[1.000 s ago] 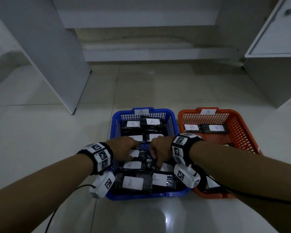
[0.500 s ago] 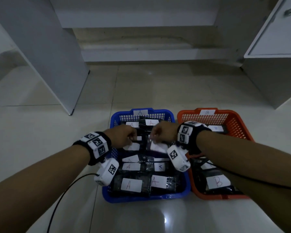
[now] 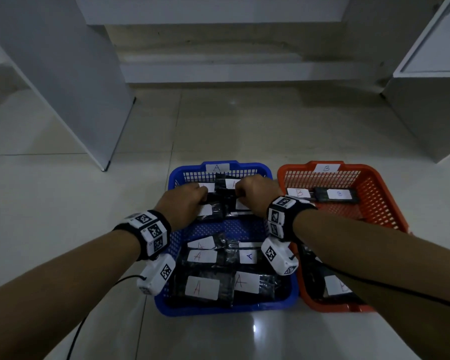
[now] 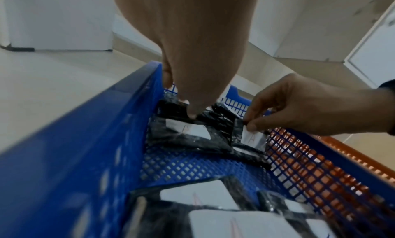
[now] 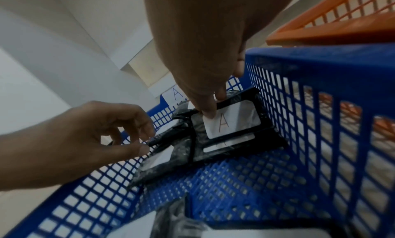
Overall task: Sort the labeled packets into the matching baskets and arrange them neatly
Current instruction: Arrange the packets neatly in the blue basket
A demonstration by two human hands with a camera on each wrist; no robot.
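Your left hand [image 3: 185,203] is reaching into the far end of the blue basket [image 3: 220,229], its fingers curling down onto the left A packet [image 4: 188,136]; whether they are pinching it or only pressing on it is hard to tell. Just beside it, your right hand [image 3: 255,196] is pinching the top edge of the right A packet [image 5: 230,123] between thumb and fingertips. More A packets [image 3: 226,279] are lying at the basket's near end. To the right, the orange basket [image 3: 379,203] is holding B packets [image 3: 335,196].
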